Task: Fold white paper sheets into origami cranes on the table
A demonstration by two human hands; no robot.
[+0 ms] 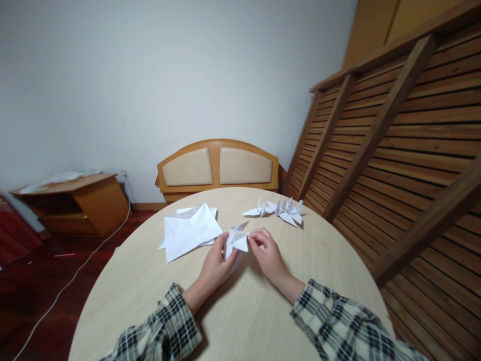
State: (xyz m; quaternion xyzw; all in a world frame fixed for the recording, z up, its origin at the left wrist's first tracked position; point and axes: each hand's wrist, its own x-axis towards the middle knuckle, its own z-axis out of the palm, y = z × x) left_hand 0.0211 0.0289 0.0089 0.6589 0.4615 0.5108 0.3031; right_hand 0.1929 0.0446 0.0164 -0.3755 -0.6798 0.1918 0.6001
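Between my hands, above the middle of the round table (263, 311), is a white paper crane (237, 239) with folded points sticking up. My left hand (217, 260) grips it from the left, thumb in front and fingers behind. At its right edge my right hand (267, 250) pinches a tip of the paper between thumb and fingertips. Several finished paper cranes (289, 213) stand close together beyond my right hand. Creased white paper sheets (191, 229) lie in a loose pile beyond my left hand.
A wooden headboard (216, 163) with two pale panels stands behind the table. On the right leans a large slatted wooden frame (379, 150). To the left are a low wooden cabinet (86, 205) with papers on top and a white cable (80, 268) across the dark floor.
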